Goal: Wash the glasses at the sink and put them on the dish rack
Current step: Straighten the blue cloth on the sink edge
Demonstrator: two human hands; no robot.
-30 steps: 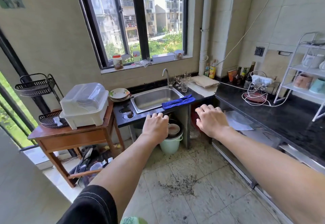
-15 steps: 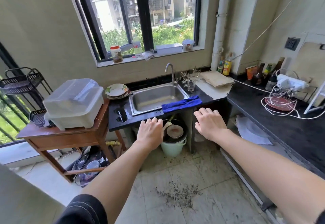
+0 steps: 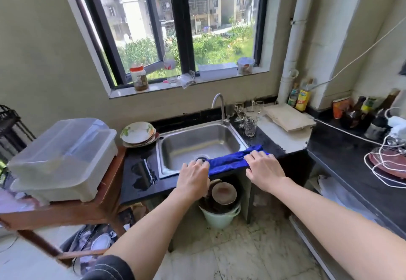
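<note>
well, both my arms are stretched out toward the sink (image 3: 197, 145) and neither hand holds anything. my left hand (image 3: 194, 179) hangs over the front rim with its fingers loose. my right hand (image 3: 264, 171) lies flat above the blue cloth (image 3: 228, 161) draped along that rim, and i cannot tell whether my fingertips touch it. the glasses (image 3: 247, 115) stand clustered on the counter just right of the faucet (image 3: 219, 106), with a ribbed tumbler (image 3: 250, 126) nearest me. they are close to the basin, so each should need only a short lift to go under the tap. the dish rack (image 3: 63, 159), a covered plastic box, sits on the wooden table (image 3: 105, 194) left of the sink, well apart from the glasses. a washed glass would have to cross the basin and the stack of plates (image 3: 138, 133) to reach it. i judge the washing not yet begun, and my right hand is the nearer one for taking the tumbler.
</note>
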